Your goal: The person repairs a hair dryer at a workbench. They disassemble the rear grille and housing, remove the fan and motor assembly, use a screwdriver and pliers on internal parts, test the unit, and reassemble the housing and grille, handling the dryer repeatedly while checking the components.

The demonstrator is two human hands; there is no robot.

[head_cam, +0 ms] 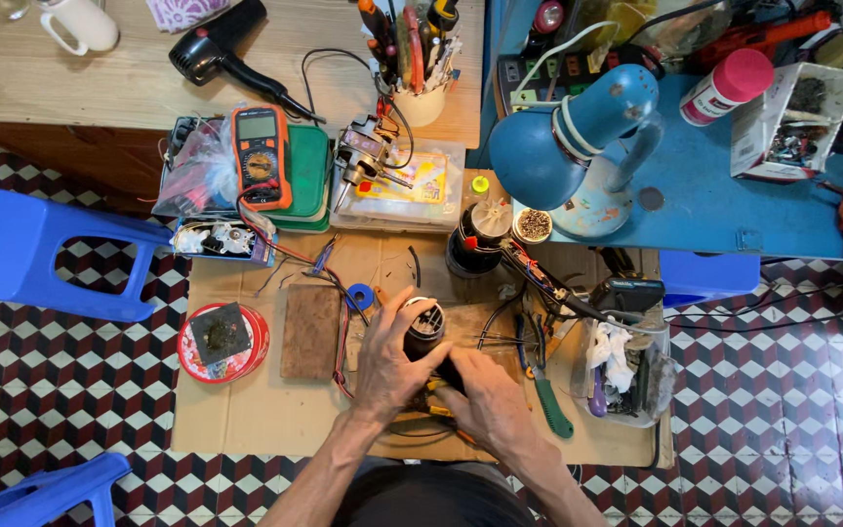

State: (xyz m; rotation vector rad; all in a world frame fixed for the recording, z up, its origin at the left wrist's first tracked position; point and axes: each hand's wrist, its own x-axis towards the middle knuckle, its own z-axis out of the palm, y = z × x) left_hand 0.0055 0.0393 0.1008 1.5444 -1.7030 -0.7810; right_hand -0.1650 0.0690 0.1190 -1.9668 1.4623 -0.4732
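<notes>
- Head view: the left hand (389, 363) is wrapped around a dark, round barrel-shaped housing with a slotted end (424, 327), which stands over the flat brown cardboard sheet (246, 410) spread on the checkered floor.
- The right hand (488, 398) is curled just below that housing, fingers closed against its lower part; a bit of yellow shows at the fingertips, too hidden to tell what it is.
- Left of the housing, on the cardboard, lies a brown rectangular wooden block (310, 332); further left sits a round red tin lid with a dark pad on it (221, 342).
- Just up-left of the housing lies a small blue roll of tape (361, 296).
- Right of the housing lie green-handled pliers (548, 395), and beyond them a clear plastic tub of rags and tools (626, 376).
- Up-left of the housing rests an orange handheld multimeter (261, 156) on a green case.
- Up-right of the housing stands a blue metal desk lamp (578, 146) on a blue table.
</notes>
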